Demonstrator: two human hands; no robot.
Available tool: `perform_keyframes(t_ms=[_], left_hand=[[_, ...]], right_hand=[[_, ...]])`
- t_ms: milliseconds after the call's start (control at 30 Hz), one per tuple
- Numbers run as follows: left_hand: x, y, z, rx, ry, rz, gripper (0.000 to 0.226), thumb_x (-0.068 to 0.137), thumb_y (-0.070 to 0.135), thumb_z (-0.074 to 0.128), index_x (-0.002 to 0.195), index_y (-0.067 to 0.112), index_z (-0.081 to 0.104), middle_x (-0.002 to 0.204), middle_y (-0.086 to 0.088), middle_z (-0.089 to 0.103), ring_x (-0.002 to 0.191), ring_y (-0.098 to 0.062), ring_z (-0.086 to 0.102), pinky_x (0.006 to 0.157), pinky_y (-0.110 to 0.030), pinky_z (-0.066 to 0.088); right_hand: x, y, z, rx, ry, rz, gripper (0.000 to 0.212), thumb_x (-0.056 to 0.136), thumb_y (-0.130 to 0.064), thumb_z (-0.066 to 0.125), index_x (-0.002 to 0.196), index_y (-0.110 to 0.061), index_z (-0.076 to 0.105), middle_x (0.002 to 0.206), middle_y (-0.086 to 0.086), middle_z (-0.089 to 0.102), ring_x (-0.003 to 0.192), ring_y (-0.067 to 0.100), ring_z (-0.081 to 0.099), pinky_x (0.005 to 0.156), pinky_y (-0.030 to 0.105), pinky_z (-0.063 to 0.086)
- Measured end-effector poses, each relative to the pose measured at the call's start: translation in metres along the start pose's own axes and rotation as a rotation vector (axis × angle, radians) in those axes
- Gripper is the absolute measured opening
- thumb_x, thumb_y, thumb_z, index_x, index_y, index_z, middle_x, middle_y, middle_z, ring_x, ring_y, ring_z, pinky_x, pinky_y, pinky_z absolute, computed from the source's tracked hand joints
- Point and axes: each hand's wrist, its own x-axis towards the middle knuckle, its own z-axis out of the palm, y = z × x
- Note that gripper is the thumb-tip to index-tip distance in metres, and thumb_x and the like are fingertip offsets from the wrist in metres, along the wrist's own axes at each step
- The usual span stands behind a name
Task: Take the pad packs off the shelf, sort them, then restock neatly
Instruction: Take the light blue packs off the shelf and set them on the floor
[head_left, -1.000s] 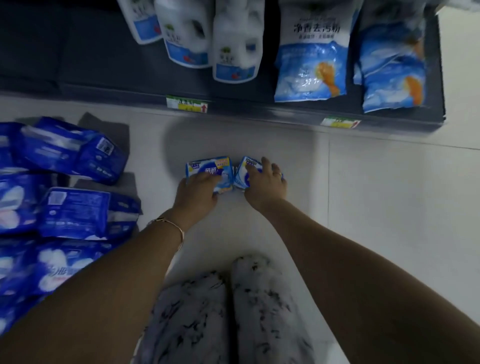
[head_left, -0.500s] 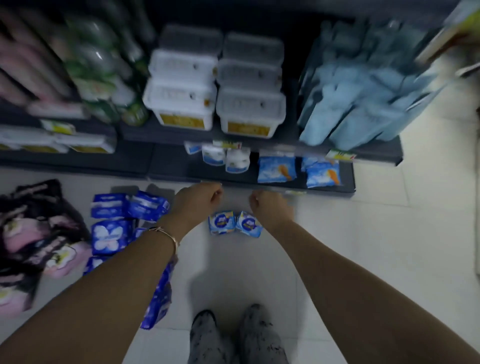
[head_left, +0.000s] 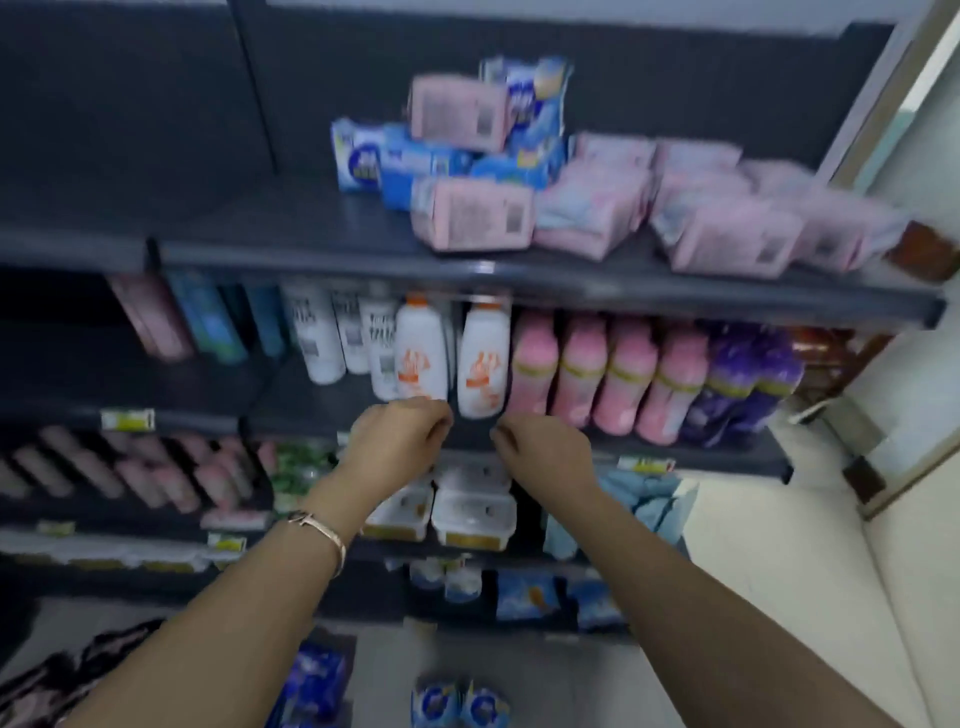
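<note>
Pink pad packs (head_left: 472, 217) and blue pad packs (head_left: 415, 163) lie in a loose heap on the dark top shelf (head_left: 311, 249), toward its right half. My left hand (head_left: 400, 439) and my right hand (head_left: 540, 449) hang in the air below that shelf, in front of the bottle row, both with loosely curled fingers and holding nothing. Two small blue packs (head_left: 460, 704) sit side by side on the floor at the bottom of the view. More blue packs (head_left: 317, 675) lie on the floor to the left. The view is blurred.
White bottles (head_left: 421, 353), pink bottles (head_left: 608, 379) and purple bottles (head_left: 743, 384) fill the second shelf. White tubs (head_left: 472, 519) stand lower down. Dark and pink packs (head_left: 67, 675) pile at the bottom left. A pale wall and floor (head_left: 779, 571) lie to the right.
My hands let go of the two small blue packs on the floor and rose to bottle-shelf height. The view swung up from the floor to the top shelf.
</note>
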Motion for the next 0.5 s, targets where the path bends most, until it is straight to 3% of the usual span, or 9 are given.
perform_keyframes(t_ms=[100, 267, 500], left_hand=[[0.022, 0.02, -0.046, 0.066, 0.067, 0.021, 0.022, 0.096, 0.028, 0.043, 0.108, 0.023, 0.06, 0.104, 0.002, 0.064, 0.094, -0.022, 0.06, 0.071, -0.032, 0.045], [0.044, 0.031, -0.107, 0.068, 0.189, 0.037, 0.022, 0.095, 0.029, 0.045, 0.11, 0.023, 0.059, 0.105, 0.004, 0.062, 0.101, -0.02, 0.057, 0.078, -0.033, 0.044], [0.087, 0.003, -0.164, 0.112, 0.327, 0.044, 0.02, 0.094, 0.029, 0.045, 0.11, 0.026, 0.059, 0.102, 0.005, 0.061, 0.098, -0.018, 0.056, 0.073, -0.031, 0.039]], right_hand=[[0.016, -0.004, -0.047, -0.025, 0.121, -0.043, 0.029, 0.098, -0.035, 0.041, 0.092, -0.014, 0.061, 0.092, 0.006, 0.066, 0.085, 0.028, 0.061, 0.057, 0.031, 0.031], [0.042, -0.02, -0.111, 0.006, 0.2, -0.112, 0.028, 0.096, -0.035, 0.041, 0.099, -0.019, 0.063, 0.104, 0.0, 0.067, 0.098, 0.025, 0.06, 0.071, 0.033, 0.042], [0.099, -0.053, -0.154, -0.029, 0.321, -0.215, 0.025, 0.096, -0.033, 0.043, 0.104, -0.022, 0.064, 0.107, -0.001, 0.067, 0.098, 0.024, 0.06, 0.07, 0.032, 0.041]])
